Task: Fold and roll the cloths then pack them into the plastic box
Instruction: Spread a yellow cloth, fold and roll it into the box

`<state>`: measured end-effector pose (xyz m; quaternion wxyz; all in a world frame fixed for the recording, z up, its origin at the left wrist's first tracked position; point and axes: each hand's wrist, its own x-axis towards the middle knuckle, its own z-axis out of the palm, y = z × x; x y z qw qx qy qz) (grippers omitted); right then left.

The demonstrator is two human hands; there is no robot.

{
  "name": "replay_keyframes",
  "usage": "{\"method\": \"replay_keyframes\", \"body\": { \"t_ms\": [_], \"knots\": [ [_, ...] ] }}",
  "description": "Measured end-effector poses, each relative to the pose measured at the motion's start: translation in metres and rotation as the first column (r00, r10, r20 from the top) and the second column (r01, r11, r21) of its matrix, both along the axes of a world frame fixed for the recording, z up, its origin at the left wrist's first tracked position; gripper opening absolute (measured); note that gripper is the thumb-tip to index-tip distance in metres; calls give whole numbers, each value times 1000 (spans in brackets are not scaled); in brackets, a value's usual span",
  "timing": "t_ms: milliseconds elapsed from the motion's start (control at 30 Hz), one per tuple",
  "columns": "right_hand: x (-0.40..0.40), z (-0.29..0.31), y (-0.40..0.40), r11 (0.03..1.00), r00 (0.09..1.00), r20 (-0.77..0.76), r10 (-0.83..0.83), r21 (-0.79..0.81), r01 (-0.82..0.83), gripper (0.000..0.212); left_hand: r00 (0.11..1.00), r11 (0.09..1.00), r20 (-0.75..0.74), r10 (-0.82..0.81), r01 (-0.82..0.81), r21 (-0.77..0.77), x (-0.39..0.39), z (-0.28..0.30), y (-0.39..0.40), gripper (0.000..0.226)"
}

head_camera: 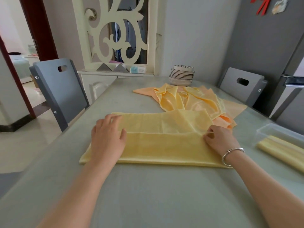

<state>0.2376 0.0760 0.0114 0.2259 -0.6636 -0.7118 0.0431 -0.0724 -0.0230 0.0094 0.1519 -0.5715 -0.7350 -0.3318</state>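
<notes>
A pale grey-green table [148, 186] runs from near to far. 2 grey chairs with slotted backs flank it, 1 at the left [59, 89] and 1 at the right [241, 86]. Behind the table stands a white wall [194, 35], with a cream scrollwork screen [118, 30] above a ledge at far left. A dark red door frame [37, 28] opens onto a bright tiled floor [24, 137]. A grey fridge [283, 63] fills the right.
</notes>
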Motion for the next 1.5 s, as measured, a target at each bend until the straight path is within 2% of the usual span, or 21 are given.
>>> {"method": "replay_keyframes", "body": {
  "t_ms": [100,200,300,400,500,600,700,767,833,900,1000,1267,1400,1500],
  "knots": [
    [1,1,-2,1000,998,64,-23,-7,24,18,983,954,45,-177,183,-238,20,-4,3,40],
    [-4,3,-8,995,979,201,-27,96,8,36,979,860,77,-188,202,-469,28,-11,3,53],
    [-23,6,-17,979,972,213,97,158,-132,42,978,810,81,-190,203,-550,28,-13,1,64],
    [-46,4,-26,967,949,191,253,-36,-251,51,979,796,69,-193,197,-573,29,-13,-1,70],
    [-54,-8,-33,933,929,208,306,-261,-249,62,979,795,60,-197,195,-575,29,-14,-3,73],
    [-52,-13,-36,916,923,228,310,-330,-226,67,978,796,68,-199,201,-571,29,-15,-3,73],
    [-54,-8,-39,923,931,191,311,-294,-248,66,976,816,104,-193,219,-534,27,-13,-2,68],
    [-57,-2,-37,946,940,176,294,-194,-260,64,975,857,139,-175,220,-465,21,-10,1,62],
    [-63,5,-28,957,944,161,288,-97,-275,60,975,905,175,-134,192,-378,12,-9,4,55],
    [-73,9,-9,952,939,162,304,-83,-294,54,980,934,187,-73,133,-332,0,-10,7,48],
    [-95,5,26,948,921,226,317,-114,-298,52,984,926,176,5,62,-371,-13,-15,7,45],
    [-127,6,95,975,897,387,212,-141,-169,56,994,852,107,33,28,-523,-16,-18,9,53],
    [-127,13,102,979,854,495,162,30,-203,46,996,841,84,36,15,-541,-14,-17,9,54],
    [-125,25,88,953,842,504,193,109,-283,37,995,841,87,39,14,-542,-15,-18,9,54]
  ]
}}
